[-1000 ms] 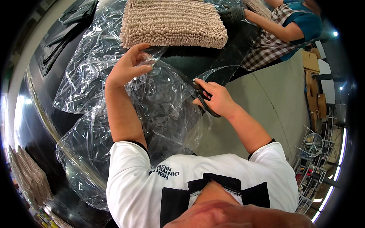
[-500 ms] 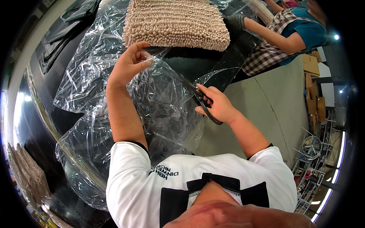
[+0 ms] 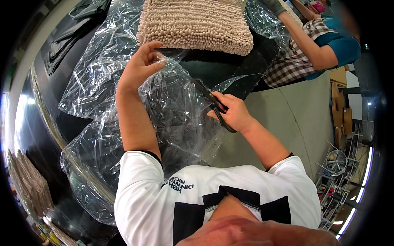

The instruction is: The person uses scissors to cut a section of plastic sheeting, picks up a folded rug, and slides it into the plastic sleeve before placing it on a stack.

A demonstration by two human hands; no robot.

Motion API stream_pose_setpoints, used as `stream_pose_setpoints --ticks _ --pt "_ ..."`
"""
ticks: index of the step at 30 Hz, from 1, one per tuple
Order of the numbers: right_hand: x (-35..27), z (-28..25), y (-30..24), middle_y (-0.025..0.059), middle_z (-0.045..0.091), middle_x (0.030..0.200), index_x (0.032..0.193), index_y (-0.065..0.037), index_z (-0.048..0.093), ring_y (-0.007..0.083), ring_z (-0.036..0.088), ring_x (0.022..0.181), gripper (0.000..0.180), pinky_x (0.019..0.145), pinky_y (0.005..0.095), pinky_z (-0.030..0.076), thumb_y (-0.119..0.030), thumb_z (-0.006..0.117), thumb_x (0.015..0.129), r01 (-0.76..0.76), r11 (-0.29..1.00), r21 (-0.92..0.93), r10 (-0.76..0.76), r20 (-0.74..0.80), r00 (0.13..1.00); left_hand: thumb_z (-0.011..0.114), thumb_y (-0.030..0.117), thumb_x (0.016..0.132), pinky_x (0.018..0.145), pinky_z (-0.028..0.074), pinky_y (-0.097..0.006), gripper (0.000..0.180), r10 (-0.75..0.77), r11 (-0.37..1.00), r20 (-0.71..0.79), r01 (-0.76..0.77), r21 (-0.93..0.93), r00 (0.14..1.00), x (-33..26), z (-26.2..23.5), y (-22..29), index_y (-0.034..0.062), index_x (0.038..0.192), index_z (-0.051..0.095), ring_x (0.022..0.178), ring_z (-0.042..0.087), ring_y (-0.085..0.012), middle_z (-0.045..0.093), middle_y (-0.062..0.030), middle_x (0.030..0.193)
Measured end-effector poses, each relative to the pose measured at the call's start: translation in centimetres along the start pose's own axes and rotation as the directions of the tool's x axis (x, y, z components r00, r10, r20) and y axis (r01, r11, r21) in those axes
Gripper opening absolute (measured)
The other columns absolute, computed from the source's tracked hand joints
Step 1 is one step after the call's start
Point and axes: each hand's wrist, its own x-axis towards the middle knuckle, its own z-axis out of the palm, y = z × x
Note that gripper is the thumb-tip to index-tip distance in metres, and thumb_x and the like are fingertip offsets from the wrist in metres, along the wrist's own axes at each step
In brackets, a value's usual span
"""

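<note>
**A:** Which way are the scissors pointing from where you sit?

**B:** I see the black scissors running on a slant: handles near and to the right, blades going far and to the left, under the clear plastic. The long axis follows that diagonal. They sit about mid-scene, just right of centre, over the dark table.

**A:** And my right hand?

**B:** Your right hand is clamped on the scissors' handles, fingers curled tight through the loops. I can't tell how far the blades themselves stand apart; the film hides them.

**A:** The left?

**B:** Your left hand is farther off and to the left, raised, with thumb and forefinger pinched together on an edge of the plastic sheet; the other fingers are loosely spread. The two hands are well apart, the film between them.

**A:** What's the stuff like?

**B:** The sheet is thin, transparent, crinkled and glossy, lying in loose folds across the table and hanging over its near edge. Beyond it, at the far side, lies a beige mat, rectangular, with a thick nubby pile. At the far right I see another person's arm in a checked sleeve.
</note>
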Motion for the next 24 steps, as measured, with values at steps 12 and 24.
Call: stream_pose_setpoints --ticks 12,24 --pt "1.4 -1.3 -2.0 0.0033 0.051 0.079 0.13 -0.005 0.055 0.0147 0.051 0.066 0.072 0.061 0.0274 0.045 -0.029 0.083 0.068 -0.071 0.994 -0.084 0.075 0.052 0.996 0.071 -0.001 0.078 0.079 0.046 -0.021 0.057 0.035 0.998 0.025 -0.034 -0.054 0.999 0.4 0.1 -0.4 -0.0004 0.13 0.047 0.088 0.054 -0.0064 0.055 0.0017 0.092" --pt "2.5 -0.2 -1.3 0.0037 0.052 0.071 0.124 -0.005 0.059 0.0178 0.054 0.063 0.067 0.058 0.0303 0.045 -0.036 0.082 0.069 -0.026 0.998 -0.049 0.026 0.005 1.0 0.067 -0.005 0.077 0.083 0.046 -0.021 0.059 0.006 1.0 0.032 -0.005 -0.031 0.999 0.2 0.2 0.1 -0.0015 0.131 0.044 0.09 0.052 -0.0065 0.055 -0.0001 0.097"
